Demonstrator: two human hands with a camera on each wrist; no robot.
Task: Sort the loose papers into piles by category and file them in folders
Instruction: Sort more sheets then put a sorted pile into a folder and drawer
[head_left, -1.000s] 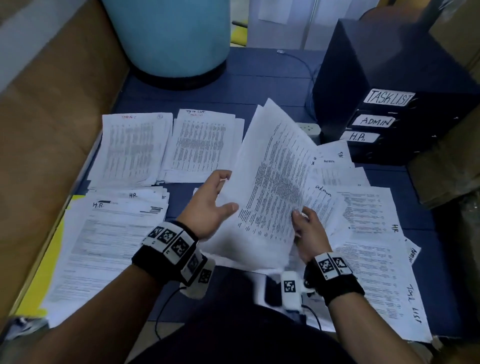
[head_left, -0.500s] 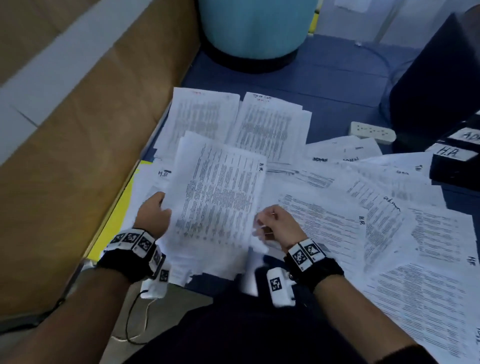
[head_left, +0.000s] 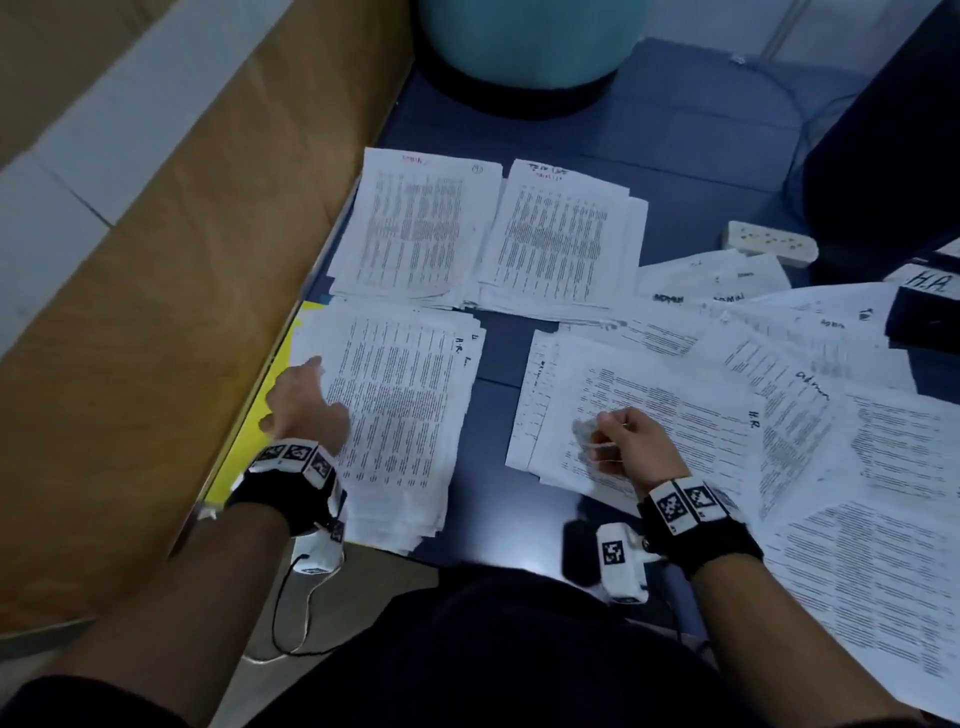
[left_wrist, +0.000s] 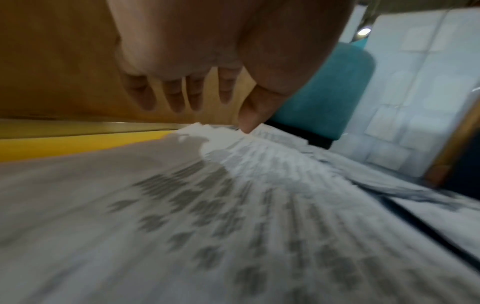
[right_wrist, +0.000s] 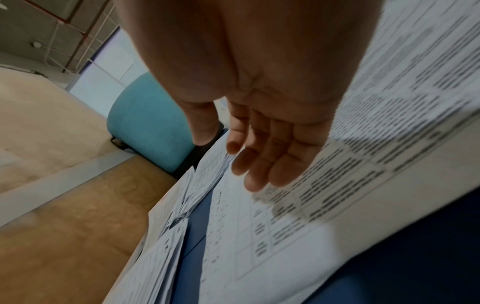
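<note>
Printed papers lie on a dark blue table (head_left: 493, 364). A thick pile marked H.R. (head_left: 400, 410) sits at the near left, and my left hand (head_left: 300, 397) rests at its left edge with relaxed fingers, holding nothing. From the left wrist the pile (left_wrist: 233, 205) fills the view and the left hand (left_wrist: 215, 112) hovers just over it. My right hand (head_left: 615, 441) hangs loosely curled and empty over a loose H.R. sheet (head_left: 685, 415). In the right wrist view the right hand (right_wrist: 226, 156) is slack above that sheet (right_wrist: 298, 205).
Two neat piles (head_left: 421, 223) (head_left: 561, 234) lie further back. Loose sheets (head_left: 810, 415) spread across the right. A yellow folder (head_left: 260, 415) sticks out under the H.R. pile. Black labelled file trays (head_left: 924, 306), a power strip (head_left: 769, 244), a teal drum (head_left: 530, 41) and a wooden panel (head_left: 156, 312) border the table.
The sheets that both hands held up have come down onto the H.R. pile at the left. Both hands have let go, and the right hand has drawn back over the loose sheets.
</note>
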